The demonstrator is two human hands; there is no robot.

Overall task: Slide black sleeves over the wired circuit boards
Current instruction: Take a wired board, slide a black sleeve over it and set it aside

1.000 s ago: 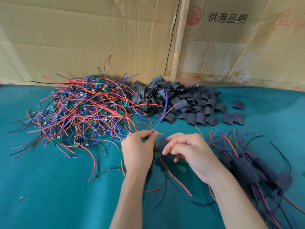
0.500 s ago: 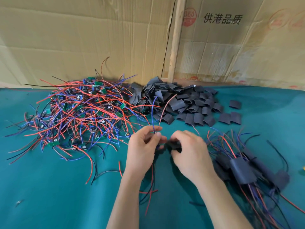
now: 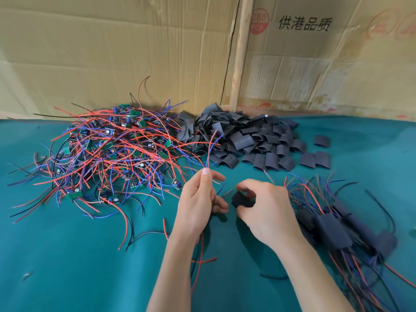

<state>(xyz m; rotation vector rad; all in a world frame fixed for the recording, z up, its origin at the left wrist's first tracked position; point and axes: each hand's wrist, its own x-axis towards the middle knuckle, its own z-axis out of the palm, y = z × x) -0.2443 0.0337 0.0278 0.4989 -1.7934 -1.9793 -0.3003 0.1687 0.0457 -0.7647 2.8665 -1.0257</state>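
— Where's the black sleeve (image 3: 242,200)?
— Between the two hands, pinched in the curled fingers of the right hand (image 3: 267,210).
— And the left hand (image 3: 198,206)?
— Thumb and forefinger pinch a red and a blue wire (image 3: 210,149), which stand up from its fingertips.
— Room around?
— Bare green cloth (image 3: 67,255) on the near left; finished sleeved boards (image 3: 333,230) crowd the right.

On the counter (image 3: 67,266), the heap of boards (image 3: 108,152) lies at the left, with the pile of sleeves (image 3: 243,138) just to its right, both before the cardboard (image 3: 135,52). Sleeved boards (image 3: 333,230) lie nearer, at the right.
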